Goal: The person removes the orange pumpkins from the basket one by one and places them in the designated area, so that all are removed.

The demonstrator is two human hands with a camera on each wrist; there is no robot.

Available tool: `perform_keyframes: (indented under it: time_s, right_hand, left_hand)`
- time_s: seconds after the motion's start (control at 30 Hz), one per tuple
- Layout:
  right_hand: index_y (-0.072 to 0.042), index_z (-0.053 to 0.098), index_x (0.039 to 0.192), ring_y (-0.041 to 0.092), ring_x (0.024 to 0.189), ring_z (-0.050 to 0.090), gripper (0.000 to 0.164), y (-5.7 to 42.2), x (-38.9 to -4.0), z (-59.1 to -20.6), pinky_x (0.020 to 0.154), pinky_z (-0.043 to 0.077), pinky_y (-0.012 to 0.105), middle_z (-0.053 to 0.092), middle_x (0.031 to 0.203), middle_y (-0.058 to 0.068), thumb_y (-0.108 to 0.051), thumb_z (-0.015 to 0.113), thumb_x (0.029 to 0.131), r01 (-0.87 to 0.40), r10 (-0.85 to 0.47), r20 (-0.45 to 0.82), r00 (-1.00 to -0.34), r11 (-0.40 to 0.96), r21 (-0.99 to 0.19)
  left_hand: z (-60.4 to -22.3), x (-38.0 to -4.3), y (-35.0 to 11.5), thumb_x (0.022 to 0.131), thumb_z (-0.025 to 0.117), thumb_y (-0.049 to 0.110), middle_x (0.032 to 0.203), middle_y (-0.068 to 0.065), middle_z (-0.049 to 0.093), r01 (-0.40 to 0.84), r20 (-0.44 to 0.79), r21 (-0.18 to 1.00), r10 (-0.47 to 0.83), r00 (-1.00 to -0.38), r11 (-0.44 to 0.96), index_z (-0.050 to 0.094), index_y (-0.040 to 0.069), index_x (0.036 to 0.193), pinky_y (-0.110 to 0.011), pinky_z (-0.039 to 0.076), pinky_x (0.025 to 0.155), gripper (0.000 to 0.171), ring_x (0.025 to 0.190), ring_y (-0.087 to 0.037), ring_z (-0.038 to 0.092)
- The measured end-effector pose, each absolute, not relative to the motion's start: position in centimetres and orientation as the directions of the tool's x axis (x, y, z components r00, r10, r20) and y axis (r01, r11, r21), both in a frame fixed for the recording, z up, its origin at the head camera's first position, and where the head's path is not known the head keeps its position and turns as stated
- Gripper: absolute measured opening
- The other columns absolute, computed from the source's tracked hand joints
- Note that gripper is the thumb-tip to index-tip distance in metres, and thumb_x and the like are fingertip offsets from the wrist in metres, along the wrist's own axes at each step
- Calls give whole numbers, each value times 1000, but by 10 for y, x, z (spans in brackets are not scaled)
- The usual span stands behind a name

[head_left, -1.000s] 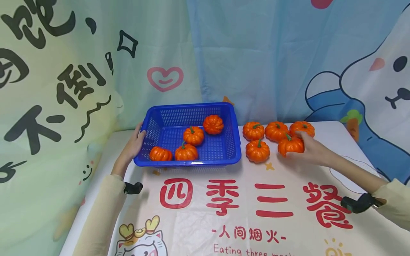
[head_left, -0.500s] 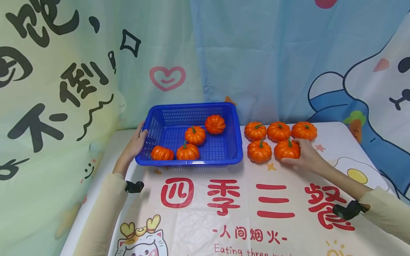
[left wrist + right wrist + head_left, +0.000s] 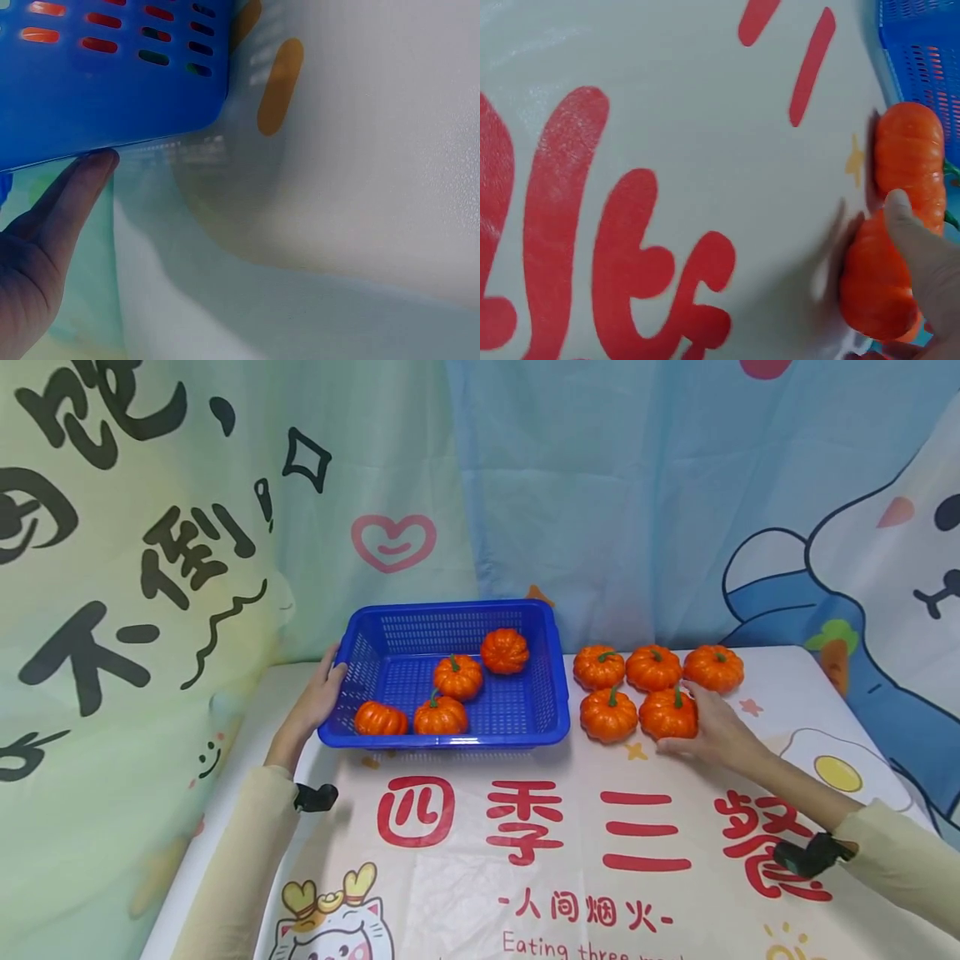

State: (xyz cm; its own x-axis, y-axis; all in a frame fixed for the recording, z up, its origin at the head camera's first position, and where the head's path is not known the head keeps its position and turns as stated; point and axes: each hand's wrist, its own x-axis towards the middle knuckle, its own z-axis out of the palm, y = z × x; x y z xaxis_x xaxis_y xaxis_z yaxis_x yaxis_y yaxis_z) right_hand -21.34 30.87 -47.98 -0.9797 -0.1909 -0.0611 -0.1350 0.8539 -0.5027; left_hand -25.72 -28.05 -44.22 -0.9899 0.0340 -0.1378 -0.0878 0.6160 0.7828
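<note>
In the head view a blue plastic basket (image 3: 450,741) stands at the back of the table, with several small orange pumpkins inside. My left hand (image 3: 316,697) rests against its left side; in the left wrist view a straight digit of the left hand (image 3: 45,262) touches the basket's edge (image 3: 112,105). Right of the basket, my right hand (image 3: 708,731) holds an orange pumpkin (image 3: 663,714) between thumb and fingers, at the right end of the front row. The right wrist view shows the thumb on this pumpkin (image 3: 874,289); the far fingers are mostly hidden.
Another pumpkin (image 3: 608,716) sits just left of the held one. Behind them is a back row of three: a left pumpkin (image 3: 598,668), a middle pumpkin (image 3: 653,669) and a right pumpkin (image 3: 713,669). A printed cloth (image 3: 540,827) covers the table; a curtain (image 3: 555,485) hangs behind.
My right hand has set its pumpkin down in the front row, moving down and left, then nudged it slightly left beside its neighbour. The left hand stays at the basket.
</note>
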Motion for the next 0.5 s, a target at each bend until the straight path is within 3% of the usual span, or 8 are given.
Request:
perform_keyframes:
  time_s: [0.17,0.33,0.37,0.43,0.5]
  right_hand:
    - [2,27,148,50,129,31,98,302,-211,-453,98,33,74,34,143,32,-38,81,76,-180,-146,109,-983,867,-465]
    - [-2,38,146,47,126,41,78,283,-204,-422,96,40,68,42,142,28,-32,75,84,-265,-178,205,-962,783,-563]
    - [-2,40,145,45,123,46,73,279,-201,-418,96,44,63,45,141,27,-30,73,86,-274,-191,201,-961,760,-590]
    - [-3,45,142,42,117,54,64,269,-195,-410,91,55,41,50,139,24,-26,71,88,-289,-223,185,-957,712,-640]
    - [-4,49,140,40,114,58,58,258,-188,-403,83,56,24,53,137,22,-24,70,89,-291,-258,153,-954,673,-681]
  left_hand:
    - [-442,-258,-282,104,22,40,163,-18,9,-94,-140,772,24,-990,628,0,22,158,-61,12,119,61,148,-43,16]
    - [-442,-258,-282,105,22,39,164,-17,8,-91,-138,782,28,-990,617,0,21,158,-60,11,120,60,149,-42,15]
    - [-442,-258,-281,105,22,39,163,-18,8,-93,-140,782,29,-990,616,0,21,158,-60,11,119,60,148,-43,15]
    - [-441,-257,-281,105,21,39,163,-18,7,-97,-147,781,31,-989,617,-2,22,158,-60,10,119,60,149,-43,14]
    - [-441,-257,-280,105,21,39,163,-18,7,-99,-151,778,33,-988,620,-3,22,158,-61,10,119,60,149,-43,14]
